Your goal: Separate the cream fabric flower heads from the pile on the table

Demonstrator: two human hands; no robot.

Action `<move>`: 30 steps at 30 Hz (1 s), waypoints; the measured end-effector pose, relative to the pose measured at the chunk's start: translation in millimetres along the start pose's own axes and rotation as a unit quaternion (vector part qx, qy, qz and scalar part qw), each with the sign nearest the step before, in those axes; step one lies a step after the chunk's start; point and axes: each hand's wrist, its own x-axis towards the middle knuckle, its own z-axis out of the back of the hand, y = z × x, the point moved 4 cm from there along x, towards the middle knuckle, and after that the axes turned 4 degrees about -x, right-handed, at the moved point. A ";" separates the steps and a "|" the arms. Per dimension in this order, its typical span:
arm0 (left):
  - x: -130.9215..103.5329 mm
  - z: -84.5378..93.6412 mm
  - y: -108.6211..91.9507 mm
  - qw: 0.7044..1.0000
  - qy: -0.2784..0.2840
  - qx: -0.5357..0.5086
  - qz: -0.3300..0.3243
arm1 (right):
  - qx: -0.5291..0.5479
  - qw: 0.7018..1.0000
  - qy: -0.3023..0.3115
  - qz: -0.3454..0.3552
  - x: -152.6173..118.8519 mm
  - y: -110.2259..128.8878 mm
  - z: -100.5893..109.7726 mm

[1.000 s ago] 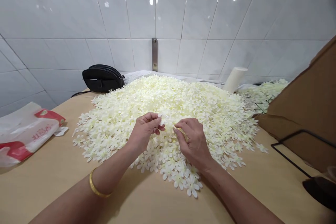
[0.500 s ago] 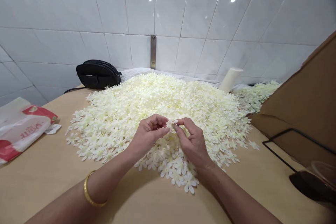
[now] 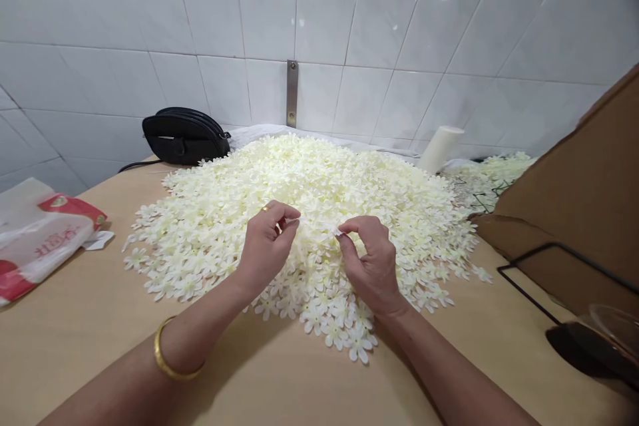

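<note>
A wide heap of pale cream artificial flowers point(image 3: 299, 173) covers the middle of the table, with loose ones spilling toward me. Over the front of the heap, my right hand point(image 3: 370, 259) pinches a small artificial flower point(image 3: 339, 232) between thumb and forefinger; only a white edge of it shows. To its left, apart from it, is my left hand point(image 3: 269, 239), thumb and fingers drawn together. Whatever may be between those fingertips blends into the blossoms behind. A gold bangle point(image 3: 164, 353) circles my left wrist.
A black bag point(image 3: 184, 136) stands behind the heap at left, a red-and-white plastic packet point(image 3: 44, 239) at the table's left edge. On the right are a cream cylinder point(image 3: 440, 149), a brown cardboard piece point(image 3: 574, 200), a black wire frame point(image 3: 529, 256) and dark glasses point(image 3: 589, 353).
My hands have drawn apart from their meeting point over the heap. The left moved left and slightly up; the right kept the flower, staying near its place. The view shifted slightly.
</note>
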 end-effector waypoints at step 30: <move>-11.5 48.1 16.9 0.982 0.113 0.097 0.112 | -0.080 0.993 0.014 0.087 -4.0 -6.1 -0.7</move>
